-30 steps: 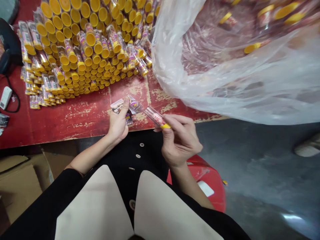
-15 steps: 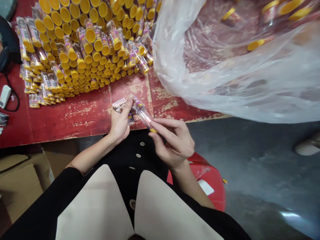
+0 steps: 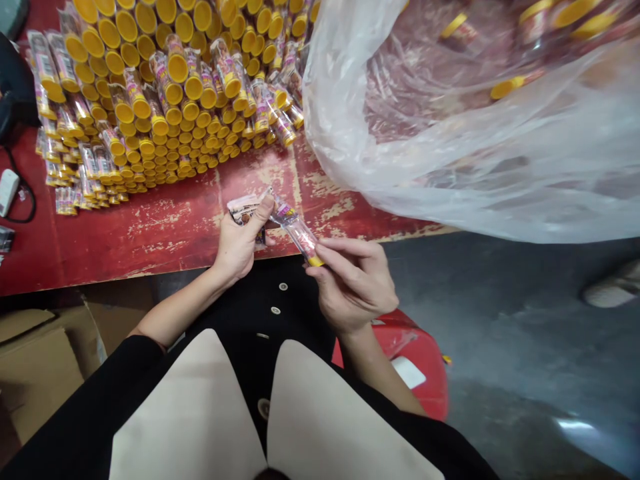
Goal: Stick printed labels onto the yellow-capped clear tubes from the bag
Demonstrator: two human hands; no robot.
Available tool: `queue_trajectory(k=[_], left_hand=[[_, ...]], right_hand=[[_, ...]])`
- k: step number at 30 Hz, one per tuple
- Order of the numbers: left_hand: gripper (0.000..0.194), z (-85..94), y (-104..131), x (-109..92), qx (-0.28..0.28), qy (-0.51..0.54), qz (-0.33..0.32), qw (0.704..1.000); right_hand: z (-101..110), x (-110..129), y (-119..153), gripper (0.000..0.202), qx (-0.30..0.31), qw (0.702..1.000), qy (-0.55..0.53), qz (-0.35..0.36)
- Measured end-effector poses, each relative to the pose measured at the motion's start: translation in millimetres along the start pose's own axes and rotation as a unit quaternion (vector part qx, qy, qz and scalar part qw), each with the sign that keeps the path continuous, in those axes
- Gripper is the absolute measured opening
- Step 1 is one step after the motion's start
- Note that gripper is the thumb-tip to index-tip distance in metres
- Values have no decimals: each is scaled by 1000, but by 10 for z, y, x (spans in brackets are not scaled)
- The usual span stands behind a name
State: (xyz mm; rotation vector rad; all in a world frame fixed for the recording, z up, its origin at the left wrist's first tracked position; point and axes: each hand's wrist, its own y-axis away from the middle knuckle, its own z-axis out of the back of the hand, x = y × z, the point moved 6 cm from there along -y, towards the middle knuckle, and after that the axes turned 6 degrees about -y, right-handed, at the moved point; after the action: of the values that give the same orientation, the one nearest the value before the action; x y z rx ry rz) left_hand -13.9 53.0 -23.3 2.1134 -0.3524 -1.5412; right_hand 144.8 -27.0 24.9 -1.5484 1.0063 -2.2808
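So the right hand (image 3: 356,283) has a clear tube (image 3: 302,237) pinched between thumb and fingertips at its yellow cap (image 3: 316,258) end, tilted so the other end points up toward the left hand (image 3: 239,245). That left hand is closed on a few printed wrappers (image 3: 243,208), and one purple-printed wrapper (image 3: 285,210) pokes out past its thumb and meets the tube's uncapped end; can't tell how far in the tube sits. Both hands are over the near edge of a scuffed red table (image 3: 165,240). A red stool (image 3: 433,377) is under the right forearm. Beyond the left hand there's a huge pile of yellow-capped tubes (image 3: 190,137). Past the right hand, off to its right, a big cloudy plastic bag (image 3: 475,193) gapes open with loose tubes (image 3: 534,25) inside.
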Motion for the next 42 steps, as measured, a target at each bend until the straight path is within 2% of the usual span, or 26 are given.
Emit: queue_trajectory(k=[3,6,8,11,15,19,22,25,29,33,38,42], left_hand=[[47,-3,-1,-11,10,-18,-38,999],[49,-27,12,-13,36,-23,-50,998],[50,-51,25,-6,56,-27,-39,997],[51,-91,45,26,82,-30,-3,996],[46,-139,56,106,109,-9,63,992],[46,-156,40,142,145,0,88,985],[46,-160,46,141,184,-24,72,980],[49,-168,83,148,214,-35,47,975],[54,-165,128,183,218,-33,36,975],[54,-164,125,192,206,-20,35,978],[58,-168,47,147,195,-4,31,980],[51,-194,-110,101,176,-3,29,984]], right_hand=[[-16,88,8,58,16,999,27,42],[-14,88,29,60,13,999,29,39],[3,24,56,54,-7,1000,15,6],[8,-133,124,41,-44,995,-35,-79],[-50,-271,212,26,-78,971,-144,-173],[-96,-245,195,28,-29,973,-127,-190],[-79,-234,140,42,0,976,-80,-200],[-75,-217,59,38,5,982,-42,-182],[-89,-190,-20,30,-43,989,-18,-141],[-132,-205,-50,25,-76,989,-2,-128],[-219,-296,-92,22,-83,987,-11,-136],[-343,-482,-153,18,-104,979,-57,-164]])
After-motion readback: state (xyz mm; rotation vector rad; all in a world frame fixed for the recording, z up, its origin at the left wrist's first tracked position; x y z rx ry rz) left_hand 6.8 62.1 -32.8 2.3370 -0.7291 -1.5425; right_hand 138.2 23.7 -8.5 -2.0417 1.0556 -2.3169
